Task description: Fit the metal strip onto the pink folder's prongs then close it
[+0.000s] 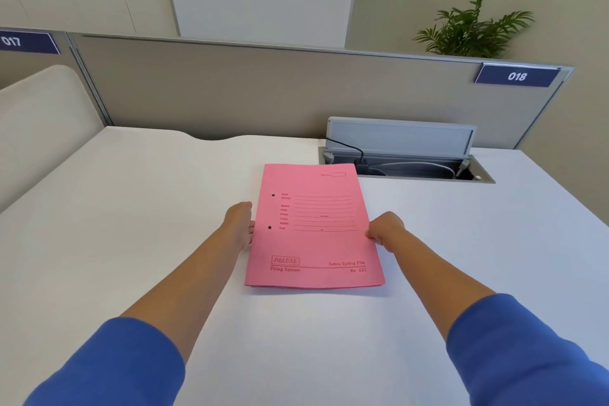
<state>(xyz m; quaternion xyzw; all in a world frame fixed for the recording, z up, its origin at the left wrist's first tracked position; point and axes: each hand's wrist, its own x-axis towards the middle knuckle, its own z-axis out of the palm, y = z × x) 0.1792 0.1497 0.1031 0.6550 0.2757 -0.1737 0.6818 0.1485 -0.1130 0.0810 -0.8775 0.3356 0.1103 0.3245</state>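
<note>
- White desk (pixel 131 241), with an open cable hatch (pixel 408 161) at its far edge.
- Pink folder (pixel 313 234) lies closed and flat mid-desk (two punched holes near its left edge).
- Left hand (pixel 239 227) rests flat against the folder's left edge.
- Right hand (pixel 385 231) pinches the right edge.

The folder (pixel 313 231) lies on the surface (pixel 131 208), between the left hand (pixel 239 227) and right hand (pixel 387 231), cable box (pixel 405 158) behind.
</note>
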